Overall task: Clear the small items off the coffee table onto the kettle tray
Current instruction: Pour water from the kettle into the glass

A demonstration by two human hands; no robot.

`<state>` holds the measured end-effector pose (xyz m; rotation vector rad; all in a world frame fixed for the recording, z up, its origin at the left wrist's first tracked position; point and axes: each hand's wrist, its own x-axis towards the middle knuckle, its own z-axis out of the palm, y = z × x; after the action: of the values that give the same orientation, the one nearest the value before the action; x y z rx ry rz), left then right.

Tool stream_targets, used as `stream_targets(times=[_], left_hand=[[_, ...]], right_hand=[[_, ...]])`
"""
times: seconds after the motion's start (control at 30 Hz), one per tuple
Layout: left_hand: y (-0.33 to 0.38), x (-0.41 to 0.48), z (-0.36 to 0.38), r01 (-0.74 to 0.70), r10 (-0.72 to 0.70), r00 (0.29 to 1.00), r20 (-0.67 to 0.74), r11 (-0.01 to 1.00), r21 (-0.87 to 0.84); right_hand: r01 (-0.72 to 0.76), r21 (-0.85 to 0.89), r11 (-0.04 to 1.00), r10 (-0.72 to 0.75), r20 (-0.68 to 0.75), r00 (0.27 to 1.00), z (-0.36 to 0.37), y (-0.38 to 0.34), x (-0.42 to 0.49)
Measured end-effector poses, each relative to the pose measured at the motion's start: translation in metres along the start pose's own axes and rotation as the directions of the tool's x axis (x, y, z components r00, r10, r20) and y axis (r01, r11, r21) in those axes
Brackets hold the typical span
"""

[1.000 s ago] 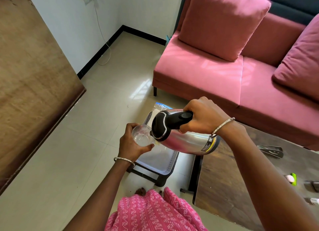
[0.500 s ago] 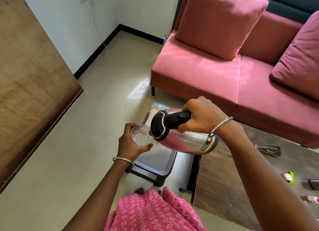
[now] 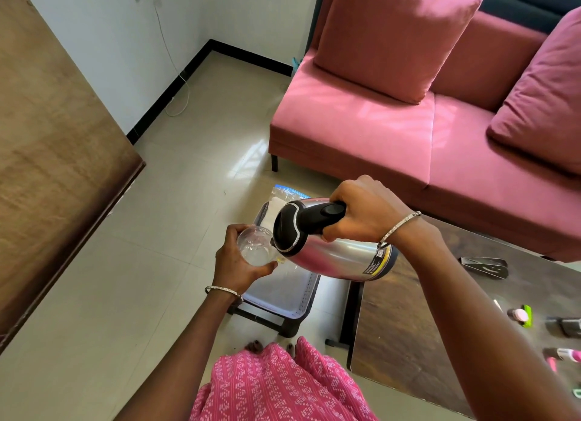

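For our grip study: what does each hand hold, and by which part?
The right hand grips the kettle by its handle; left hand holds a clear glass round its side.

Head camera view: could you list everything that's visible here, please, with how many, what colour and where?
kettle: one, steel with black lid and handle, tilted above the tray
glass: one, clear, at the kettle's spout
tray: one, pale grey, on a dark low stand on the floor
coffee table: one, dark wood, right
small items: several, pink, green and dark, on the table's right part
sofa: one, pink, behind
cushions: two, pink, on the sofa
left hand: one, grip round the glass
right hand: one, grip on the kettle handle
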<state>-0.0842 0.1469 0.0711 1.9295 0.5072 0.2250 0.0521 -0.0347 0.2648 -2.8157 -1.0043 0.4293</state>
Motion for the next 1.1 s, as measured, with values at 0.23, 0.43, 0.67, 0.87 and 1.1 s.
stream_targets(times=[0.23, 0.43, 0.67, 0.87, 1.1], left_hand=[[0.0002, 0.0039, -0.0004, -0.003, 0.003, 1.000, 0.001, 1.000, 0.008], [-0.0009, 0.0063, -0.0008, -0.001, 0.001, 1.000, 0.009, 1.000, 0.011], [-0.0032, 0.0074, -0.0025, 0.001, -0.001, 1.000, 0.008, 1.000, 0.012], [-0.0042, 0.0068, -0.0036, 0.012, -0.012, 1.000, 0.009, 1.000, 0.005], [-0.0043, 0.0037, -0.0037, 0.011, -0.011, 1.000, 0.007, 1.000, -0.009]], right_hand=[[-0.002, -0.006, 1.000, 0.002, -0.013, 1.000, 0.0001, 0.0012, 0.0012], [0.004, -0.001, 1.000, -0.004, -0.011, 1.000, -0.0004, 0.0008, 0.0019], [0.010, -0.015, 1.000, -0.010, -0.005, 1.000, -0.0024, -0.0015, 0.0027], [0.005, -0.014, 1.000, -0.005, 0.000, 1.000, -0.0027, -0.0036, 0.0041], [0.002, -0.018, 1.000, -0.002, 0.001, 1.000, -0.0013, -0.0051, 0.0042]])
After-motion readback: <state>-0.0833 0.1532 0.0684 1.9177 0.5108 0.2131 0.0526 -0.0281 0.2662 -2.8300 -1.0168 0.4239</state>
